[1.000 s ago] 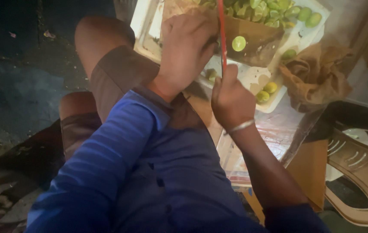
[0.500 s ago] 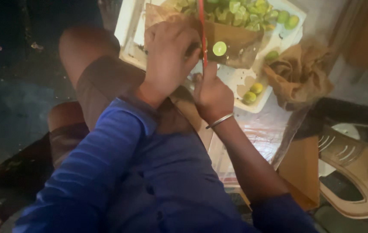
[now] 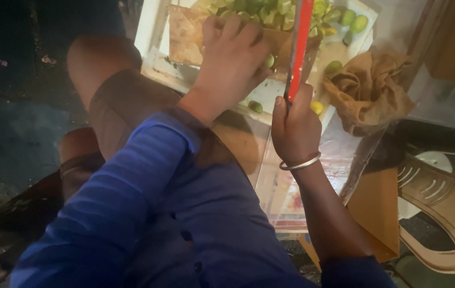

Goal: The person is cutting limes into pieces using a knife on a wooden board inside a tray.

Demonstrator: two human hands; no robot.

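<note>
My right hand (image 3: 293, 127) grips a knife with a red blade (image 3: 299, 48) that points up and away over a brown cutting board (image 3: 187, 37). My left hand (image 3: 231, 64) lies palm down on the board with its fingers over a green lime (image 3: 268, 61). A heap of cut lime pieces (image 3: 270, 8) fills the far part of the white tray (image 3: 153, 40). Whole limes (image 3: 353, 20) lie at the tray's far right corner, and one lime (image 3: 256, 106) sits near my right thumb.
A crumpled brown cloth (image 3: 368, 88) lies right of the tray. A clear plastic sheet (image 3: 339, 154) covers the low table. A tan plastic chair (image 3: 446, 208) stands at the right. My bent knee (image 3: 97, 58) is left of the tray, over dark ground.
My right hand drew back and lifted the red knife, showing its flat. My left hand slid forward over the board onto the lime that lay cut face up.
</note>
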